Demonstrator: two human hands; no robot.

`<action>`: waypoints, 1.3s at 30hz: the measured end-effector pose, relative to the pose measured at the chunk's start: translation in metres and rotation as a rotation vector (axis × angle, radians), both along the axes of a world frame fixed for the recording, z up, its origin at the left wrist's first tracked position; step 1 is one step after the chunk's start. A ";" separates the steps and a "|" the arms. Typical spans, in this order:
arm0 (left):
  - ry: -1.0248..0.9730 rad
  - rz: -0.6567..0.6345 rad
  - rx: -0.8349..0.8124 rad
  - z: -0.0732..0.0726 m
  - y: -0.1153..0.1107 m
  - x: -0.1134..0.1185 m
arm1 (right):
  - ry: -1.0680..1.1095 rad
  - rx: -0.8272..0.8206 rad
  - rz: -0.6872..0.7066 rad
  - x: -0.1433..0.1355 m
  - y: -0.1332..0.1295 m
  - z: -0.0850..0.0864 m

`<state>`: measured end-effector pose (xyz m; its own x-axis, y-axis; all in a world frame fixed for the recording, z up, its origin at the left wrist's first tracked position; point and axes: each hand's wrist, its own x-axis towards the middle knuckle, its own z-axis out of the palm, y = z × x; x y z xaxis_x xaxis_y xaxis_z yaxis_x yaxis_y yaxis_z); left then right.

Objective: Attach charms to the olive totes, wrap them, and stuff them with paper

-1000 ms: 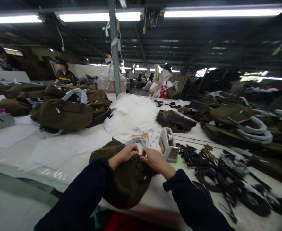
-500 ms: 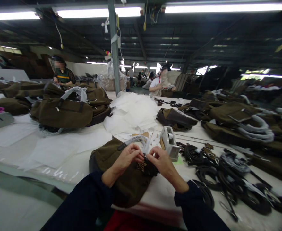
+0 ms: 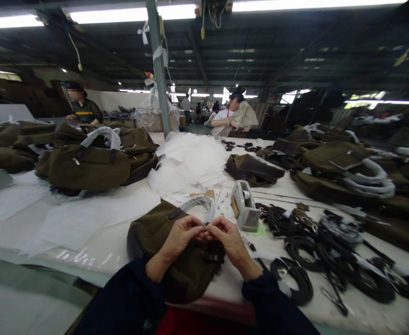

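Note:
An olive-brown handbag [image 3: 155, 228] with dark trim lies in front of me on the table. Its handle [image 3: 199, 201] is wrapped in clear plastic and arches up behind my fingers. My left hand [image 3: 185, 235] is closed in a pinch on the top of a small dark bag charm [image 3: 204, 243] hanging over the bag's side. From the other side my right hand [image 3: 223, 232] pinches the same spot, the fingertips of both hands nearly meeting. The fingers hide the fastening between them. Lower down, a dark strip with shiny bits [image 3: 211, 256] rests against the bag.
A grey tape dispenser [image 3: 246, 207] stands just beyond my right hand. Coiled black straps [image 3: 305, 253] cover the right side. White sheets [image 3: 192, 160] are heaped behind the bag. More handbags [image 3: 85, 165] are piled left and right [image 3: 333, 163]. Two co-workers sit across the table.
My hands have drawn closer together, and the right hand has moved a little left. The charm has turned, showing less leopard print. The view has shifted slightly right.

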<state>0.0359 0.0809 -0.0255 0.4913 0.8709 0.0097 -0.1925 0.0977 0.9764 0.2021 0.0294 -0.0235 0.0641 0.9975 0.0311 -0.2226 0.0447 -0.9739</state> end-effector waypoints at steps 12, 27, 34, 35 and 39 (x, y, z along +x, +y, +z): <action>-0.020 -0.023 -0.026 -0.002 -0.002 0.000 | -0.153 0.039 -0.042 -0.006 0.004 -0.012; -0.077 -0.025 -0.069 -0.007 0.000 -0.003 | -0.341 0.122 -0.079 -0.007 -0.003 -0.010; -0.021 -0.009 -0.058 -0.005 -0.002 -0.003 | -0.222 0.046 -0.125 -0.005 -0.001 -0.003; -0.012 -0.011 -0.058 -0.005 -0.002 -0.003 | -0.222 0.043 -0.126 -0.005 -0.001 -0.004; 0.015 -0.012 -0.046 -0.005 -0.002 -0.002 | -0.211 0.041 -0.135 -0.006 0.000 -0.006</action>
